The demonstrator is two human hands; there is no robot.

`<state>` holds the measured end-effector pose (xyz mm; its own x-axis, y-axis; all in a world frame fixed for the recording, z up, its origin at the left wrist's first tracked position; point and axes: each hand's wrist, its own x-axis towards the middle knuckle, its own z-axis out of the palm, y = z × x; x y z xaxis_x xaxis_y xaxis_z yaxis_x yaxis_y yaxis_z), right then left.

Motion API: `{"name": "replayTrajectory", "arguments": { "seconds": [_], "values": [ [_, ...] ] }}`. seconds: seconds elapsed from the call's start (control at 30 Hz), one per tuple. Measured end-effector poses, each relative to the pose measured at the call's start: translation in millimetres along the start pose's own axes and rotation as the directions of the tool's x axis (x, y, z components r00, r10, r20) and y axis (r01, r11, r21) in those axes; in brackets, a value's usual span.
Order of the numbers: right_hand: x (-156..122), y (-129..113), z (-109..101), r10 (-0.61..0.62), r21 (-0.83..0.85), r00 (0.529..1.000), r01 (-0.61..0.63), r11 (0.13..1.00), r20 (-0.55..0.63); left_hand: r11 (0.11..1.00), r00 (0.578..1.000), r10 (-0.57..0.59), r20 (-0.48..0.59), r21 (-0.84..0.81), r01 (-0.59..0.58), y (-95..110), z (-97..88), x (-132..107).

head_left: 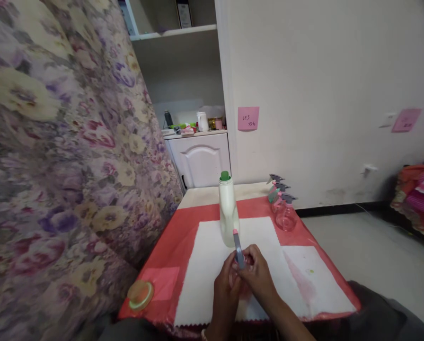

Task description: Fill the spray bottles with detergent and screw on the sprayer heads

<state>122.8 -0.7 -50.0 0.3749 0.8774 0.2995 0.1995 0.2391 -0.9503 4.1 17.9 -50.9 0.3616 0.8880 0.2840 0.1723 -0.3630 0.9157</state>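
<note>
Over the white cloth (203,265), both my hands are closed on a small pink spray bottle with a grey spray head (239,253). My left hand (225,290) wraps the body from the left. My right hand (260,279) grips near the collar, below the spray head. The head's pink-tipped nozzle points away from me. Most of the bottle's body is hidden by my fingers. Just beyond my hands a pale green jug (227,203) stands upright, with a green piece (225,176) in its mouth.
Several spray bottles (286,219) stand in a row at the table's right edge. A round yellow-green lid or container (141,294) is at the front left. A stained white sheet (314,279) lies on the red table cover (169,237). A floral curtain (73,166) hangs along the left.
</note>
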Motion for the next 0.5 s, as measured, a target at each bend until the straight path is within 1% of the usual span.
{"name": "replayTrajectory", "arguments": {
  "seconds": [0.1,0.23,0.33,0.4,0.5],
  "values": [
    [-3,0,5,-0.005,-0.002,0.998,0.005,1.0,-0.059,1.0,1.0,-0.001,0.014,-0.013,0.001,-4,-3.5,1],
    [-1,-1,6,-0.027,-0.015,0.997,0.026,1.0,-0.078,1.0,0.999,-0.003,0.042,-0.022,0.004,-4,-12.0,4],
    [1,0,6,-0.043,-0.028,0.995,0.04,0.999,-0.091,0.998,1.0,0.018,-0.004,-0.061,-0.018,7,-15.5,7],
    [2,1,8,-0.053,-0.036,0.993,0.049,0.998,-0.104,0.997,0.999,0.024,-0.021,-0.078,-0.026,17,-14.4,11],
    [5,3,10,-0.065,-0.049,0.99,0.06,0.997,-0.122,0.999,0.998,0.003,-0.06,-0.037,-0.006,28,-9.0,18]
  ]
}}
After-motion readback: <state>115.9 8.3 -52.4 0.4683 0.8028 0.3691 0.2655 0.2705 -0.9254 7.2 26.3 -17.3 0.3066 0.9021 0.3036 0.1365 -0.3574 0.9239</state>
